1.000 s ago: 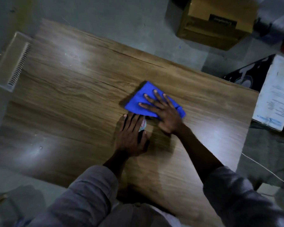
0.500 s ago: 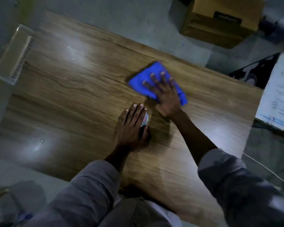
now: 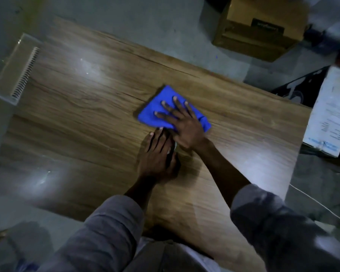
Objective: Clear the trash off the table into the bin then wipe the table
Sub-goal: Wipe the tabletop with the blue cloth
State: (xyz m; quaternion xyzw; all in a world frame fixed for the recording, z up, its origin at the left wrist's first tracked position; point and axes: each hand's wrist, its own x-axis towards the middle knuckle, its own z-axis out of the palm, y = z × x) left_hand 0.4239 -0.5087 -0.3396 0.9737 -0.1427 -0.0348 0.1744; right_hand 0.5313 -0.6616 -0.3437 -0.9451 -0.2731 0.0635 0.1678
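A folded blue cloth (image 3: 153, 108) lies on the wooden table (image 3: 77, 114), a little right of its middle. My right hand (image 3: 185, 124) presses flat on the cloth with its fingers spread. Just in front of it, my left hand (image 3: 155, 158) lies over a small object with a pale label (image 3: 174, 149), fingers across the top and thumb round its dark side. Most of that object is hidden under the hand. The two hands almost touch.
A clear plastic box (image 3: 14, 71) stands at the table's left edge. On the floor are a cardboard box (image 3: 259, 26) beyond the far edge, a white and black carton (image 3: 330, 110) to the right, and a white cable (image 3: 312, 201).
My right hand slid the cloth away toward the far edge, then drew it back close to my left hand. The left hand has stayed in place on the small object.
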